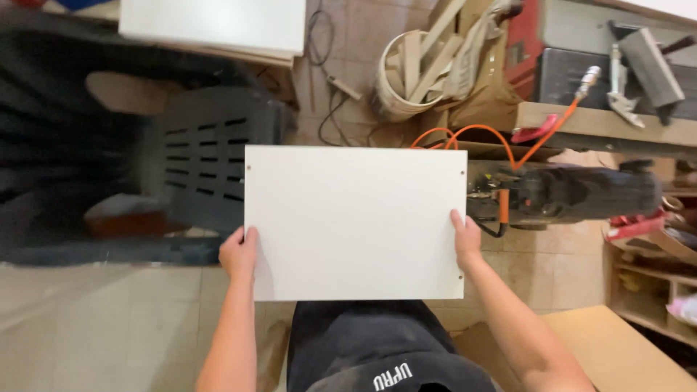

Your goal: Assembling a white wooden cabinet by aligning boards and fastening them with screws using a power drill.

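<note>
A white rectangular board [354, 221] with small holes near its corners is held flat in front of my body, above the floor. My left hand [239, 252] grips its left edge, thumb on top. My right hand [465, 238] grips the right edge, thumb on the top face. The board hides what lies straight beneath it.
A dark plastic chair [207, 163] stands to the left. More white boards [214, 25] lie at the top left. A bucket of wood offcuts [410, 72] and an orange air hose [501, 141] sit ahead. A black tool [581, 192] lies right, a wooden panel [617, 348] bottom right.
</note>
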